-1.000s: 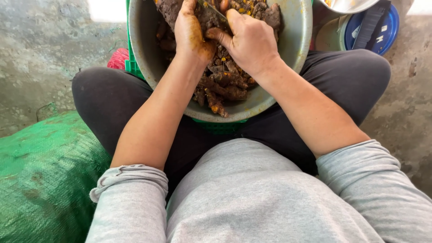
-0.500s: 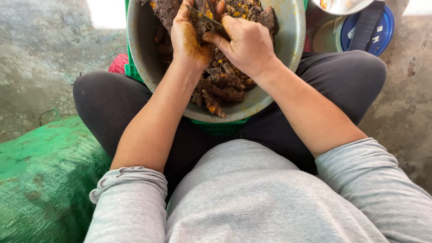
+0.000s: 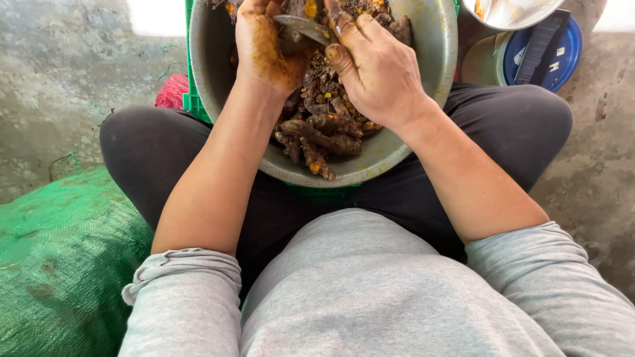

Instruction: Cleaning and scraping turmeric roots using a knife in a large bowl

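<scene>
Left hand grips knobby turmeric root; right hand clasps knife. Root hard, light, muddy-slick: pinch thick middle.

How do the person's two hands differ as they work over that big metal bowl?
The left hand is heavily stained orange-yellow; the right hand is mostly clean, with dirt on its fingers. The left hand cups a dark root, while the right hand holds a metal blade against it. Both are over the metal bowl of brown roots.

Soft even daylight, overexposed patch at top edge, faint shadows, sharp focus throughout
</scene>
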